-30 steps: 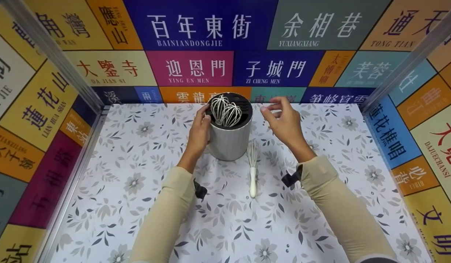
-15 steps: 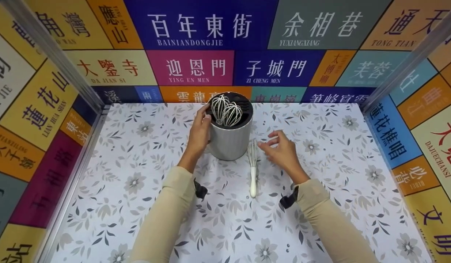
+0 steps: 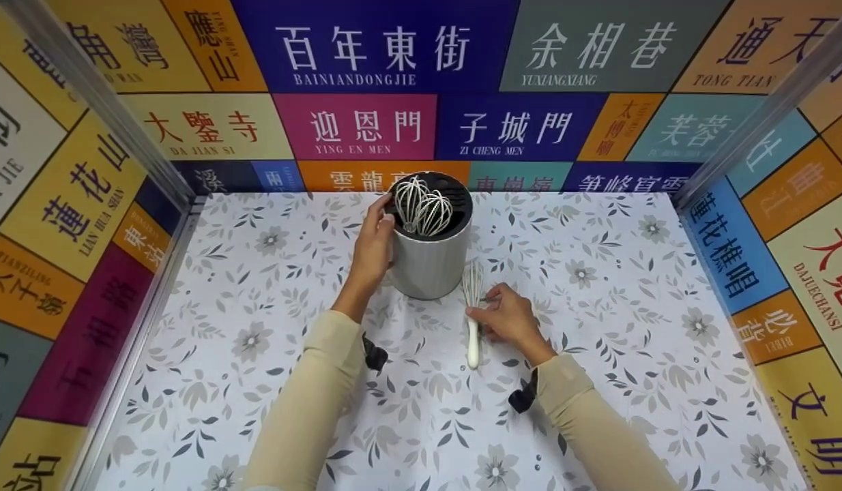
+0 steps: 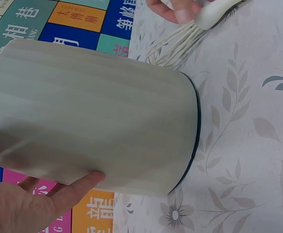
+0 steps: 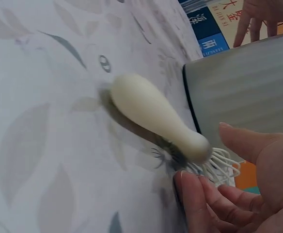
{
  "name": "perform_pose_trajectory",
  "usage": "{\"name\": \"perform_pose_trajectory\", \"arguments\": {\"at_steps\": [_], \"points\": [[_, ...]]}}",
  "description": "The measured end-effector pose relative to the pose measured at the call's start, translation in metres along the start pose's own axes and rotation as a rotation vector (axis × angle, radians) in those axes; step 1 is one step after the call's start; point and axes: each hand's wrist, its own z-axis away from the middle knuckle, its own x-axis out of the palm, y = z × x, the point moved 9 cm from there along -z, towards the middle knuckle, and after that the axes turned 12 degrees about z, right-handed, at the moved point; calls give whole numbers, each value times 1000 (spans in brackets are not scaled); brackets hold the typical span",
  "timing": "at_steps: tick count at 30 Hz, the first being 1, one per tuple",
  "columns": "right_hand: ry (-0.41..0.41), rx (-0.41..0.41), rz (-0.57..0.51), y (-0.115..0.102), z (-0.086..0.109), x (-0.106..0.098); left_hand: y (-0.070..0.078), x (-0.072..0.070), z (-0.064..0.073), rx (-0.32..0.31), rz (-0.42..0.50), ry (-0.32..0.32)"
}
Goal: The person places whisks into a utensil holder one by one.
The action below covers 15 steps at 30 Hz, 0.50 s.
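A whisk [image 3: 473, 341] with a cream handle lies on the tabletop, its wire loops pointing towards the grey cylindrical utensil holder [image 3: 429, 266]. My right hand [image 3: 508, 317] is at the whisk's neck, thumb on one side and fingers on the other. In the right wrist view, a gap shows between the thumb [image 5: 243, 141] and the handle. My left hand [image 3: 372, 249] holds the upright holder by its left side, near the rim. Two more whisks [image 3: 421, 208] stand in the holder's black slotted top, wire ends up; their handles are hidden inside.
The table [image 3: 257, 409] has a white covering with grey flowers and leaves. Colourful panels [image 3: 366, 129] with Chinese lettering rise behind it and on both sides. The holder stands near the back panel.
My right hand has come down from beside the holder's top to the neck of the lying whisk. The left hand and the holder have kept their places.
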Motion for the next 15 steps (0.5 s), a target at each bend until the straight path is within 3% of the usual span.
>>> {"name": "perform_pose_trajectory", "arguments": {"at_steps": [6,15], "points": [[-11,28,-6,4,3,8,0,2,-1,4,30,-11],[-105,103,-102,10,6,16,-1,1,0,-7,33,-3]]}}
